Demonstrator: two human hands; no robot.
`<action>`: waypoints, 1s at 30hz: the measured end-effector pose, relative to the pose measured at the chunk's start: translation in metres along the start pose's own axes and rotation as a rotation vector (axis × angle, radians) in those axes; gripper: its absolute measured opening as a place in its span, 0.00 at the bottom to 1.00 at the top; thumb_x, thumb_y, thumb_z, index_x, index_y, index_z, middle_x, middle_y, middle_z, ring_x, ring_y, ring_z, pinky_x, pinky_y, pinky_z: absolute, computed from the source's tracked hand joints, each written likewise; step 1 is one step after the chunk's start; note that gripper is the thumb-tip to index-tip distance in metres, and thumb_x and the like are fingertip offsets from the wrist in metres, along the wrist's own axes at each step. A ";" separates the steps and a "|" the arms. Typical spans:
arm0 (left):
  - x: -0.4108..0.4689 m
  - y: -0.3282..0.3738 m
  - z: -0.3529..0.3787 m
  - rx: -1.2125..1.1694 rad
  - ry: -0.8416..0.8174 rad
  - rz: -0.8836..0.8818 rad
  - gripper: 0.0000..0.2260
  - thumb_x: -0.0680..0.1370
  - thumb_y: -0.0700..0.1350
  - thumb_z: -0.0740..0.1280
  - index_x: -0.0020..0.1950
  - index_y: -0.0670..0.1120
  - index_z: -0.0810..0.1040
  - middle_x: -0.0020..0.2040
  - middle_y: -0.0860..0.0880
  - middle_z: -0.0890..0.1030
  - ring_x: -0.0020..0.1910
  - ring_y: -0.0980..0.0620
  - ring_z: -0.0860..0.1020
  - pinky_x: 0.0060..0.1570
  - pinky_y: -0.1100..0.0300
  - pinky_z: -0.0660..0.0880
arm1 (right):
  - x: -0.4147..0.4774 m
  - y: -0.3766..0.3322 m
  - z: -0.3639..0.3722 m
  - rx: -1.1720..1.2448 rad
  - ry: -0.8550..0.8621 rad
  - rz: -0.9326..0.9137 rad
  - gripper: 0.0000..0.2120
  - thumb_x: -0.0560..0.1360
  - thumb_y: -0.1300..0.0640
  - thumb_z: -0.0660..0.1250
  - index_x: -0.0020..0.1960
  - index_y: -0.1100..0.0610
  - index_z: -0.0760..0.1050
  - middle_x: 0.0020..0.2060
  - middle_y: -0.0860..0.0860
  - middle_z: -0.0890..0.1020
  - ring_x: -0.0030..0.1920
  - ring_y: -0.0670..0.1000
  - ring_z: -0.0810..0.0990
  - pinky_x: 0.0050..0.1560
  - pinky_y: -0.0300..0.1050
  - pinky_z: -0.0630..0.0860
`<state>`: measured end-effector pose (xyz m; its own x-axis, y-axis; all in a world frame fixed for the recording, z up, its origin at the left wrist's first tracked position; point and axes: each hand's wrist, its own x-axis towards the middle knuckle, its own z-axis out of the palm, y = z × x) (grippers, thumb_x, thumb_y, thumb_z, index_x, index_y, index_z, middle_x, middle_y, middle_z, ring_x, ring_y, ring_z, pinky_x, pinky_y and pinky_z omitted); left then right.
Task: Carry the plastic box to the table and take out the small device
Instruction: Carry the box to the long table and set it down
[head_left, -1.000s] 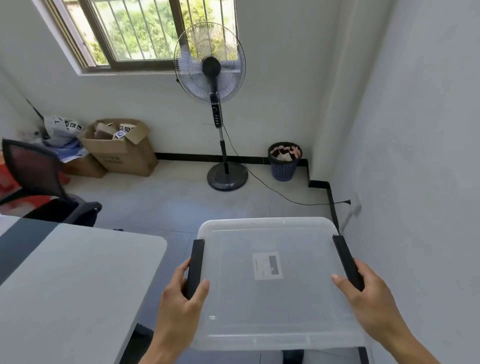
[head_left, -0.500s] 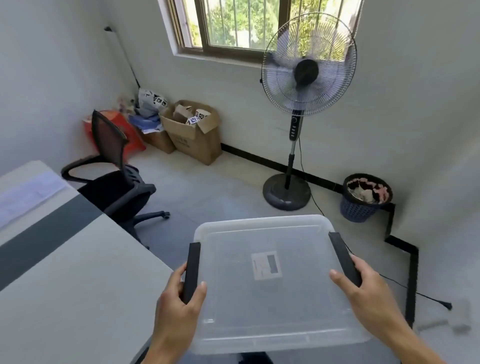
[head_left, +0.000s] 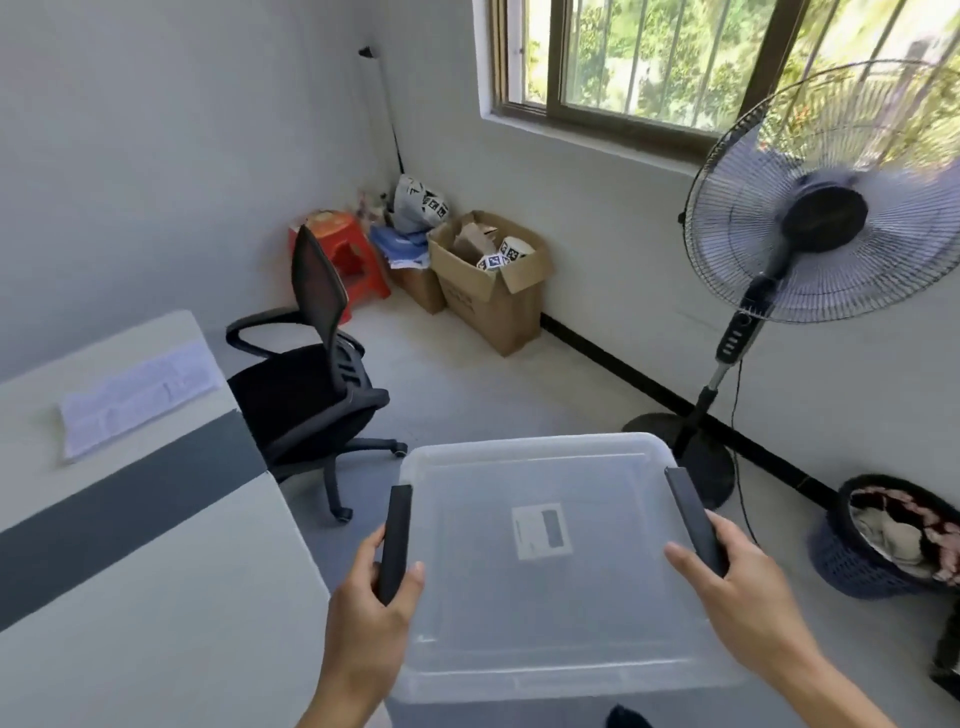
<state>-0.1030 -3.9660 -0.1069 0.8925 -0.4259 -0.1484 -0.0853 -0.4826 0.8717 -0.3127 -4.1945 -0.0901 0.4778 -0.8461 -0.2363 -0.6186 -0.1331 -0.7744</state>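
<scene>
I hold a clear plastic box (head_left: 545, 613) with its lid on, in the air in front of me. A white label is stuck to the middle of the lid. My left hand (head_left: 371, 608) grips the black latch on the box's left side. My right hand (head_left: 737, 592) grips the black latch on the right side. The white table (head_left: 130, 571) with a dark grey stripe lies to the left, its edge just beside the box. The small device is hidden; the cloudy lid shows nothing inside.
A sheet of paper (head_left: 137, 395) lies on the table's far end. A black office chair (head_left: 311, 384) stands beyond the table. A standing fan (head_left: 821, 208), a dark bin (head_left: 883, 540), cardboard boxes (head_left: 493, 286) and a red stool (head_left: 343, 254) line the walls.
My view has swung to the left, bringing more of the table and the chair into sight. The box stays in both hands, now closer to the table edge.
</scene>
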 end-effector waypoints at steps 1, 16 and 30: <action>0.010 0.000 0.001 0.010 0.029 -0.015 0.16 0.75 0.45 0.69 0.59 0.59 0.72 0.33 0.39 0.77 0.26 0.56 0.71 0.32 0.56 0.70 | 0.018 -0.008 0.005 -0.014 -0.031 -0.023 0.23 0.74 0.53 0.69 0.68 0.53 0.71 0.47 0.46 0.81 0.48 0.51 0.79 0.46 0.47 0.74; 0.093 0.015 0.008 -0.058 0.638 -0.406 0.17 0.75 0.44 0.68 0.63 0.53 0.72 0.37 0.47 0.79 0.35 0.50 0.77 0.33 0.61 0.71 | 0.263 -0.154 0.128 -0.286 -0.594 -0.406 0.10 0.74 0.49 0.67 0.53 0.51 0.74 0.35 0.50 0.79 0.37 0.52 0.76 0.36 0.46 0.70; 0.059 -0.053 -0.063 -0.097 1.109 -0.743 0.20 0.75 0.45 0.67 0.66 0.51 0.71 0.29 0.50 0.74 0.27 0.51 0.74 0.29 0.59 0.69 | 0.216 -0.270 0.338 -0.582 -0.976 -0.954 0.21 0.76 0.44 0.61 0.66 0.52 0.67 0.37 0.47 0.79 0.35 0.48 0.76 0.34 0.45 0.74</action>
<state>-0.0179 -3.9170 -0.1320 0.6025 0.7768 -0.1834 0.5639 -0.2516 0.7866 0.1679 -4.1666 -0.1303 0.9117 0.3182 -0.2599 0.1173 -0.8079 -0.5776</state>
